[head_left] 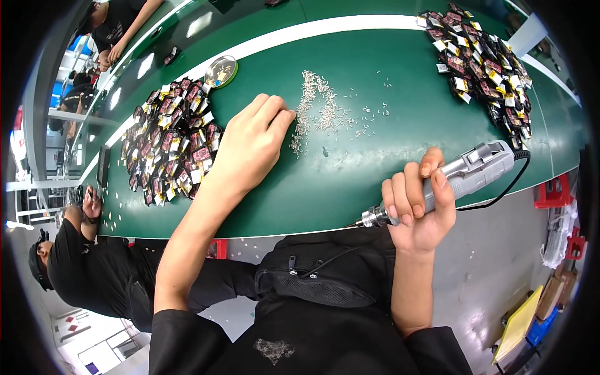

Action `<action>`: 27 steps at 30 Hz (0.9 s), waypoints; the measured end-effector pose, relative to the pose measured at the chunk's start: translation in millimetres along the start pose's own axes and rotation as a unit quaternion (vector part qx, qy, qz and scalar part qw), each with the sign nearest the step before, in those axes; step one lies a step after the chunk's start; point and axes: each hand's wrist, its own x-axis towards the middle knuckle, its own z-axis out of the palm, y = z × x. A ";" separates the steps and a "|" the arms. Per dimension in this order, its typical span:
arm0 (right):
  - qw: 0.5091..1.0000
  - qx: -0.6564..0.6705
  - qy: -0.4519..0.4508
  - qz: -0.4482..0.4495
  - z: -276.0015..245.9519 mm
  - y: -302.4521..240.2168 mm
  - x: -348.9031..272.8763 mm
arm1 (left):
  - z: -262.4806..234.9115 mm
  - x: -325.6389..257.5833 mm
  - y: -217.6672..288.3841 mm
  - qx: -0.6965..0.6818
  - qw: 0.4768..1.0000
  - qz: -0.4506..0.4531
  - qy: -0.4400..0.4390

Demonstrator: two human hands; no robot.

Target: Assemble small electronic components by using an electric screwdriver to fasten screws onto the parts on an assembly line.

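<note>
My right hand (417, 203) is wrapped round a grey electric screwdriver (478, 169), whose bit points left near the table's front edge. A black cord runs from its rear end. My left hand (253, 142) is over the green table with its fingers curled and the thumb pressed against them. Its fingertips are at the left side of a loose pile of small silver screws (322, 106). Whatever the fingertips pinch, if anything, is too small or hidden to make out. Left of that hand is a heap of small black devices (169, 147) with white and yellow tabs.
A round green-rimmed dish (222, 71) holds small parts. A second heap of black devices (481, 72) lies at the far right of the green table (362, 56). A co-worker (94, 262) sits at the left; another person (119, 28) works across the table. Red stools (555, 192) stand right.
</note>
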 end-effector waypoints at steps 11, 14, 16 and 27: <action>1.000 0.008 0.003 -0.007 3.0 0.4 -0.7 | -2.3 2.8 2.7 0.047 0.998 0.035 -0.008; 1.000 0.007 0.008 -0.004 2.4 -1.3 -2.5 | -2.7 1.3 1.4 0.016 1.000 0.002 -0.003; 1.000 0.000 0.013 -0.010 1.9 -1.9 -3.7 | -6.4 -5.9 2.2 -0.070 0.992 -0.064 0.080; 0.997 -0.003 0.070 -0.034 20.6 1.6 -7.7 | -31.5 -69.4 98.3 -0.561 0.727 -0.379 0.113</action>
